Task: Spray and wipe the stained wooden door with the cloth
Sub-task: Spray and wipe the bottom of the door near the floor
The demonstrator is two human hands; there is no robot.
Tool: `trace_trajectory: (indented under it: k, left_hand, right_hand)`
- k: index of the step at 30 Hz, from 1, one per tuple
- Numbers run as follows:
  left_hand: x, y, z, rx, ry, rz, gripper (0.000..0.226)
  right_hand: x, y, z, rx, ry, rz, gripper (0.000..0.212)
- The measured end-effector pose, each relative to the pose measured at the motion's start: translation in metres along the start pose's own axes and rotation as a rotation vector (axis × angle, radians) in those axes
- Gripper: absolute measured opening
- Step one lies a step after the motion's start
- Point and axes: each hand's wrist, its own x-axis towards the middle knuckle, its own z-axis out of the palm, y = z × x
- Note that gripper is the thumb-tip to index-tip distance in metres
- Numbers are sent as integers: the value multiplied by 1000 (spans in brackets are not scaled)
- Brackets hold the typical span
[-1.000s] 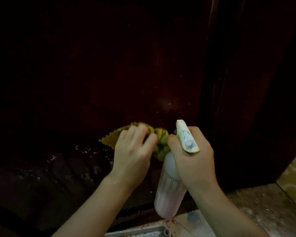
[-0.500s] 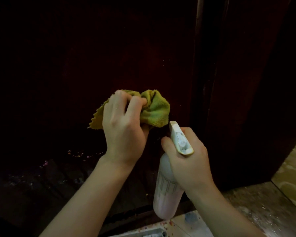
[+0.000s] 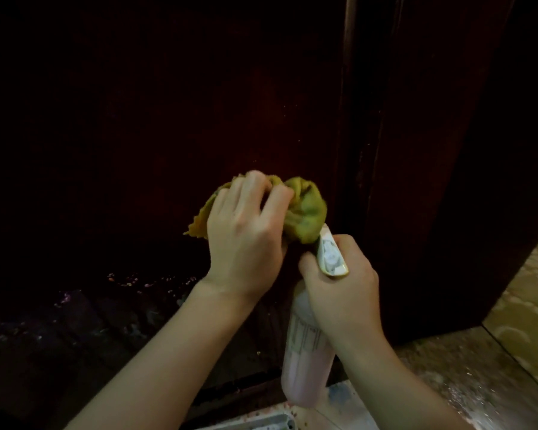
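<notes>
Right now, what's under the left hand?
The cloth, bunched against the dark door, under the left hand. The covered patch of door can't be seen.

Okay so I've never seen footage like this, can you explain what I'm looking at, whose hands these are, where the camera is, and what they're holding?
There is no machine here. A person wears a camera on the head, looking forward and down, so you see that person's own two arms. The left hand grips a bunched yellow-green cloth against a dark wooden door. The right hand holds a spray bottle with pinkish liquid, fingers wrapped round its neck, its pale trigger head just below the cloth. Pale specks dot the door's lower part. Speckled floor shows at bottom right.
</notes>
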Motion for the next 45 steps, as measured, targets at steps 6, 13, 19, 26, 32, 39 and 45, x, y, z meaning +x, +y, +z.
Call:
trace_trajectory:
  k: [6,13,19,26,32,39,45]
  left_hand:
    - [-21,13,12,19,-124,97,16]
    - [-43,1,-9,-172,-249,-99,11]
    - [-54,-9,-57,-662,-141,-603,46]
    - [-79,-32,-113,-1128,-392,-968,56]
    - [-108,-53,-130,-1158,-217,-1251,25]
    - [-132,-79,-128,-743,37,-1275,22]
    - [-140,-97,-130,-548,134,-1305,25]
  right_hand:
    - [0,4,0,15,-4,62,15]
    - [-9,-5,3,161,-120,13,14]
    - [-27,-19,17,378,-433,-136,6]
    - [-55,-28,48,405,-697,-148,15]
    - [-79,-33,85,359,-842,-170,22]
    - [-96,-45,128,311,-882,-103,13]
    - [-108,-57,145,251,-821,-122,16]
